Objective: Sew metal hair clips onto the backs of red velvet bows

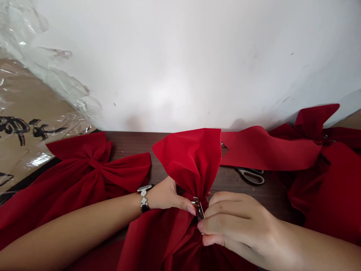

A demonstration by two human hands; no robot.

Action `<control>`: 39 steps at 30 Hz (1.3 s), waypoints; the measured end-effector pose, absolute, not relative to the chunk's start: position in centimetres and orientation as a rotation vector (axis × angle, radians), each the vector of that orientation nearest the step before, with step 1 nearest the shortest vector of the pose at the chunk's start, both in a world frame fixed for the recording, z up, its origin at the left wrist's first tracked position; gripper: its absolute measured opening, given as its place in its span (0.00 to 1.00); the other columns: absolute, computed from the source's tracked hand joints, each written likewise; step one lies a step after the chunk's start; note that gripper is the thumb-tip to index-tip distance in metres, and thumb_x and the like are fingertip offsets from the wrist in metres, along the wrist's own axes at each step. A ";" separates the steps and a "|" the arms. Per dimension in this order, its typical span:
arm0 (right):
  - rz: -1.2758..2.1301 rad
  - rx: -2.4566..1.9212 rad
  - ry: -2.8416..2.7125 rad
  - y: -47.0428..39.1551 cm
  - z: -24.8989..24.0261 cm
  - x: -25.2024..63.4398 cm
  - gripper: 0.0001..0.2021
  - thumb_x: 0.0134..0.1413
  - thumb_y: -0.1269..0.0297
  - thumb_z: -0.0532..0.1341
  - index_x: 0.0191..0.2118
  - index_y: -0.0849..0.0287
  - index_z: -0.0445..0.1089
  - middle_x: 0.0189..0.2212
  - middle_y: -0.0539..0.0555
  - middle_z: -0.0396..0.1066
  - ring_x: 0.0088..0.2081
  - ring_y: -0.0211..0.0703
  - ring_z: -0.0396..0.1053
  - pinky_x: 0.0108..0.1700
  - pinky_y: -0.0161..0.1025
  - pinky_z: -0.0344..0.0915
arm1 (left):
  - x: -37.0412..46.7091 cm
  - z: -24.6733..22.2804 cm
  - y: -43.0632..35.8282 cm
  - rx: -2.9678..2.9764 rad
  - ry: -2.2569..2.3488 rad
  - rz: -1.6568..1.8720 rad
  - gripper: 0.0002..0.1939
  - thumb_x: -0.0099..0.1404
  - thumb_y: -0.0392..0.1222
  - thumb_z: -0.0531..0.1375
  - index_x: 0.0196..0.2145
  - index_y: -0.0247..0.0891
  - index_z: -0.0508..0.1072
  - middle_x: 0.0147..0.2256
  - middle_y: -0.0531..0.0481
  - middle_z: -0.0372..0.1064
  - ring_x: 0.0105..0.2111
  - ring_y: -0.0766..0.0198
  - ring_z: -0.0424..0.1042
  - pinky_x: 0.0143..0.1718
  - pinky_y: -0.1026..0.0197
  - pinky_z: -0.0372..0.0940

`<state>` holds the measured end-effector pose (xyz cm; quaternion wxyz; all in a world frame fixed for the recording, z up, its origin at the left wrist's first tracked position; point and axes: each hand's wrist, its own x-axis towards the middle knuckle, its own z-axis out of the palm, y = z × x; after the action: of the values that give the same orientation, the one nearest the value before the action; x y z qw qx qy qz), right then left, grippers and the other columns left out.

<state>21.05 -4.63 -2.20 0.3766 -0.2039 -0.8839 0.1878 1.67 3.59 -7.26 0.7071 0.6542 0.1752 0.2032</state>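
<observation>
A large red fabric bow (pixel 194 158), gathered tightly at its middle, stands upright between my hands. My left hand (pixel 170 194), with a watch on the wrist, is closed round the gathered middle, its thumb in front and its other fingers hidden behind the cloth. A silver metal clip (pixel 199 210) lies along the gather. My right hand (pixel 237 218) is closed with its fingertips pinching the clip's lower end. The bow's long tails spread below, toward me.
A finished red bow (pixel 96 163) lies at left on the brown table (pixel 126 145). Black-handled scissors (pixel 252 176) sit partly under a red ribbon (pixel 265 150). More red bows (pixel 324 180) pile up at right. A plastic-wrapped cardboard box (pixel 25 113) stands left, against the white wall (pixel 175 64).
</observation>
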 end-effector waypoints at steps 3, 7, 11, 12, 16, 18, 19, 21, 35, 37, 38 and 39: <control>0.505 -0.531 -2.253 -4.5 -2.2 21.0 0.05 0.60 0.71 0.60 0.36 0.68 0.71 0.26 0.54 0.73 0.29 0.35 0.69 0.36 0.34 0.68 | 1.7 -7.3 3.6 1.456 0.408 0.448 0.33 0.43 0.56 0.72 0.41 0.29 0.75 0.41 0.40 0.76 0.44 0.53 0.74 0.51 0.52 0.66; 0.512 -0.542 -2.231 -4.4 -2.3 21.1 0.06 0.62 0.70 0.58 0.37 0.66 0.70 0.27 0.54 0.73 0.30 0.35 0.69 0.36 0.33 0.69 | 1.7 -7.4 3.5 1.456 0.393 0.458 0.32 0.43 0.55 0.72 0.41 0.31 0.75 0.41 0.41 0.76 0.44 0.53 0.73 0.52 0.51 0.65; 0.478 -0.545 -2.253 -4.5 -2.4 21.2 0.06 0.63 0.70 0.57 0.37 0.66 0.70 0.27 0.54 0.73 0.31 0.35 0.70 0.36 0.33 0.69 | 1.7 -7.4 3.5 1.453 0.378 0.459 0.30 0.44 0.54 0.72 0.40 0.31 0.75 0.41 0.41 0.76 0.44 0.53 0.73 0.52 0.53 0.65; 0.475 -0.550 -2.253 -4.5 -2.4 21.2 0.06 0.63 0.69 0.57 0.37 0.66 0.71 0.27 0.54 0.73 0.31 0.35 0.70 0.36 0.33 0.69 | 1.7 -7.4 3.5 1.453 0.387 0.455 0.30 0.44 0.53 0.72 0.40 0.31 0.75 0.41 0.41 0.76 0.44 0.53 0.73 0.51 0.53 0.65; 0.473 -0.560 -2.254 -4.6 -2.5 21.2 0.06 0.62 0.70 0.59 0.36 0.67 0.71 0.27 0.54 0.73 0.30 0.35 0.69 0.35 0.33 0.69 | 1.7 -7.4 3.6 1.453 0.409 0.451 0.31 0.42 0.53 0.73 0.40 0.31 0.75 0.41 0.41 0.76 0.45 0.53 0.73 0.52 0.52 0.65; 0.458 -0.567 -2.256 -4.6 -2.5 21.1 0.05 0.61 0.71 0.59 0.36 0.67 0.71 0.26 0.54 0.72 0.29 0.35 0.68 0.35 0.33 0.68 | 1.7 -7.4 3.6 1.448 0.405 0.447 0.29 0.43 0.52 0.73 0.39 0.31 0.75 0.41 0.42 0.76 0.44 0.53 0.73 0.51 0.52 0.65; 0.447 -0.575 -2.257 -4.5 -2.5 21.0 0.05 0.61 0.71 0.59 0.35 0.67 0.71 0.26 0.54 0.72 0.29 0.35 0.68 0.35 0.33 0.68 | 1.7 -7.4 3.6 1.446 0.406 0.447 0.29 0.42 0.52 0.73 0.38 0.31 0.75 0.41 0.42 0.76 0.44 0.53 0.73 0.51 0.53 0.65; 0.425 -0.596 -2.265 -4.5 -2.5 20.9 0.06 0.62 0.70 0.58 0.34 0.66 0.70 0.26 0.53 0.72 0.29 0.35 0.67 0.35 0.33 0.68 | 1.7 -7.4 3.6 1.440 0.410 0.450 0.28 0.41 0.50 0.74 0.38 0.31 0.75 0.39 0.43 0.77 0.42 0.54 0.74 0.51 0.53 0.66; 0.210 -0.643 -2.343 -5.0 -2.6 20.4 0.09 0.63 0.73 0.56 0.33 0.66 0.71 0.24 0.53 0.71 0.28 0.36 0.67 0.35 0.35 0.67 | 1.8 -7.4 3.4 1.434 0.428 0.479 0.26 0.41 0.49 0.74 0.35 0.31 0.75 0.34 0.46 0.75 0.35 0.61 0.72 0.46 0.57 0.67; 0.252 -0.647 -2.334 -5.0 -2.6 20.5 0.09 0.64 0.71 0.56 0.33 0.66 0.71 0.25 0.52 0.71 0.28 0.35 0.67 0.34 0.33 0.67 | 1.8 -7.4 3.4 1.435 0.444 0.478 0.27 0.40 0.50 0.74 0.35 0.31 0.75 0.34 0.47 0.76 0.35 0.60 0.72 0.46 0.56 0.67; 0.260 -0.648 -2.333 -5.1 -2.5 20.5 0.08 0.64 0.70 0.56 0.33 0.65 0.70 0.25 0.52 0.70 0.28 0.34 0.67 0.34 0.33 0.67 | 1.9 -7.4 3.4 1.438 0.448 0.478 0.27 0.40 0.50 0.74 0.35 0.31 0.75 0.35 0.46 0.76 0.36 0.59 0.72 0.47 0.56 0.67; 0.262 -0.650 -2.333 -5.1 -2.6 20.5 0.08 0.63 0.70 0.57 0.33 0.65 0.70 0.25 0.51 0.70 0.28 0.34 0.67 0.34 0.32 0.67 | 1.9 -7.4 3.4 1.441 0.449 0.477 0.28 0.40 0.50 0.74 0.35 0.31 0.75 0.35 0.46 0.76 0.36 0.59 0.73 0.47 0.55 0.67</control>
<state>20.50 -5.09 -2.55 0.3456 -0.2506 -0.8987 0.1008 1.87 3.38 -7.37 0.7030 0.6475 0.2016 0.2142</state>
